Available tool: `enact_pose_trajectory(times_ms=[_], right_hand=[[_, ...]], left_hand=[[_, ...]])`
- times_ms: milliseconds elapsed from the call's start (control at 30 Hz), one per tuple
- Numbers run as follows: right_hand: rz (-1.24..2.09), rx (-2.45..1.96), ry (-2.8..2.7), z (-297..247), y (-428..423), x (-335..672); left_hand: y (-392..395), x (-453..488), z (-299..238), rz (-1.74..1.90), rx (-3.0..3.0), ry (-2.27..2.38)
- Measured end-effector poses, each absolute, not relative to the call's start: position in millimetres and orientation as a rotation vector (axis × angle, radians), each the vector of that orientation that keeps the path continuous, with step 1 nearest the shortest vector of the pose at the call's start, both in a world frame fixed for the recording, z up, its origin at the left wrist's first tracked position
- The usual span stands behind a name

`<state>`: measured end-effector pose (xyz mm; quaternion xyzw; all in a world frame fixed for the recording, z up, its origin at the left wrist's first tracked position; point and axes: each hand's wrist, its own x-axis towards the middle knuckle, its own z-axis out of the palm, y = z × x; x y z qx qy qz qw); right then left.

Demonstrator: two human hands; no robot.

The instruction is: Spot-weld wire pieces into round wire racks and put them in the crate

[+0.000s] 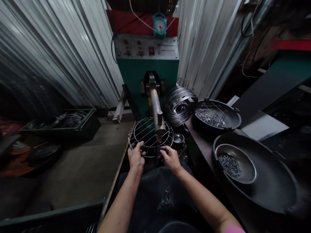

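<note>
A round wire rack [145, 133] with parallel bars lies level under the arm of a spot welding machine [156, 108]. The electrode tip comes down close to its near rim. My left hand [136, 157] grips the rim at the near left, thumb on top. At the near right, my right hand [170, 158] has its thumb and fingers pinched together beside the rim, close under the tip. What sits in that pinch is too small to make out. Several small bent wire pieces [167, 198] lie on the dark apron [148, 191] over my lap.
To the right are a wire coil [181, 105], a pan with wire parts [213, 113], and a large pan [272, 178] holding a bowl [251, 168] of short metal pieces. A green bin [84, 124] stands left. A clock [159, 25] hangs above the control panel [167, 48].
</note>
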<state>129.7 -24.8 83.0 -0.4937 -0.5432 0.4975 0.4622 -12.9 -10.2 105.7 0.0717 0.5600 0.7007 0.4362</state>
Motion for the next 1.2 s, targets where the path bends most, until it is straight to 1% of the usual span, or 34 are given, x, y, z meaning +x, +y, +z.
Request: enact_pose_trajectory(times_ms=[233,567,767,1200], right_hand=[[1.145,-1.208,-1.325,84,-26,130],[1.159,-1.148,-1.312,87,-20,132],[1.136,-1.180,-1.321,90,-17,130],[1.054,-1.217,-1.366,95,-19,133]], left_hand=[[-13,-9,111,1.749,0.147,1.343],[-8,-8,110,1.760,0.132,1.322],[-3,-7,113,1.715,0.101,1.387],[-8,-2,112,1.736,0.096,1.351]])
